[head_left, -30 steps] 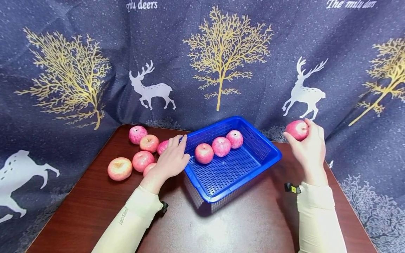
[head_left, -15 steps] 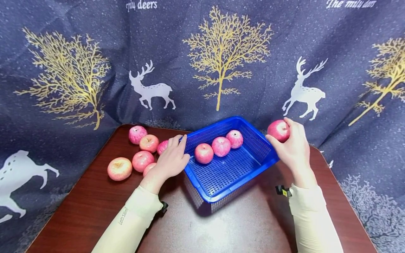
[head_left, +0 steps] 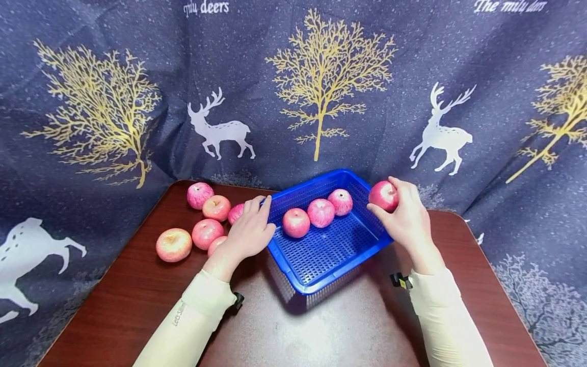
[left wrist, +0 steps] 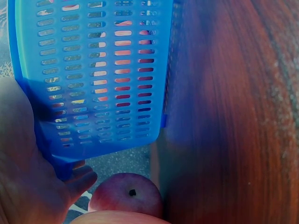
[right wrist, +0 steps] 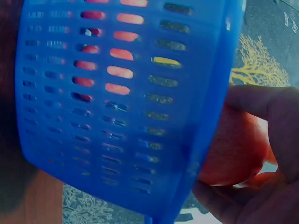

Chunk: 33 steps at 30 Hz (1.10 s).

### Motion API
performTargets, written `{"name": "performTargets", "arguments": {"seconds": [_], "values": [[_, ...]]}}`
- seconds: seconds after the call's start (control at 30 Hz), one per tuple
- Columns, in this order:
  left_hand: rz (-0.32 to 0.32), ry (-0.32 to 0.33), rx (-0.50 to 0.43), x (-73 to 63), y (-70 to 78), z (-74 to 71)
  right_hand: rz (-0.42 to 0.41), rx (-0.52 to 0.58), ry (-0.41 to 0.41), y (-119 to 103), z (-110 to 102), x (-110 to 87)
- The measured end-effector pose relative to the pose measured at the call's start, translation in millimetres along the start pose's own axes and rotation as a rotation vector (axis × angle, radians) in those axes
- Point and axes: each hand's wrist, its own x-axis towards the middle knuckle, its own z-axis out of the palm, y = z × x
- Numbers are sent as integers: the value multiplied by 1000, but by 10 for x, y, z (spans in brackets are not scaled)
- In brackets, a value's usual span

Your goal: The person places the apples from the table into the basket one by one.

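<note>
My right hand [head_left: 409, 218] holds a red apple [head_left: 383, 196] between thumb and fingers, over the right end of the blue plastic basket [head_left: 337, 281]. In the right wrist view, this apple [right wrist: 236, 144] shows just beyond the basket's rim [right wrist: 208, 126]. My left hand [head_left: 247, 229] grips the basket's left rim near the far corner; its fingertips [left wrist: 84, 179] show below that corner in the left wrist view. Inside the basket, a red apple [head_left: 295, 223], a striped apple [head_left: 321, 212] and another striped apple [head_left: 341, 202] lie in a slanting row.
Several loose apples lie left of the basket, including a yellowish one [head_left: 174, 245] and a pink one [head_left: 208, 234]; my left hand partly hides some. A dark cloth [head_left: 293, 102] printed with deer and trees hangs behind the brown table [head_left: 114, 311].
My right hand has carried its apple leftward, from right of the basket to over its right rim. My left hand, the basket and the other apples have stayed in place.
</note>
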Motion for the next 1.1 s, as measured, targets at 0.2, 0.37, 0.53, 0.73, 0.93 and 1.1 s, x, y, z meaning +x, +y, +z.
{"name": "performTargets", "arguments": {"seconds": [0.2,0.37,0.53,0.73,0.93,1.1], "values": [[3,5,9,4,-17,18,-9,-12,-60,-21,90,-26],[-3,-4,3,4,-7,16,-7,-25,-105,-15,158,-41],[-5,-3,6,7,-4,17,1,-30,-148,-4,204,-40],[-15,-17,-11,-11,29,-24,11,-37,-185,3,243,-38],[-11,-12,-12,-19,30,-29,5,-56,-210,13,277,-43],[-10,-7,-8,-11,30,-23,-14,-68,-234,28,302,-51]]}}
